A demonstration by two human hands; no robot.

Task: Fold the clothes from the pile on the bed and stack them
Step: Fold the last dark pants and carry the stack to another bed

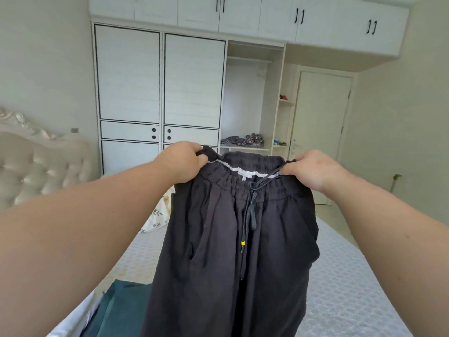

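Head view: both hands hold dark trousers [233, 239] up by the waistband, above the bed [340, 276]. Left hand [181, 162], at 11 o'clock from the drawstring [251, 205], grips one end of the waistband; right hand [313, 170], at 1 o'clock, pinches the other. Legs hang straight down. Teal cloth [119, 310] lies at 7 o'clock on the bed.

You face a white wardrobe [160, 81] with one open bay [247, 98]. A door [320, 122] stands right; a tufted headboard [36, 166] sits left against pale walls.
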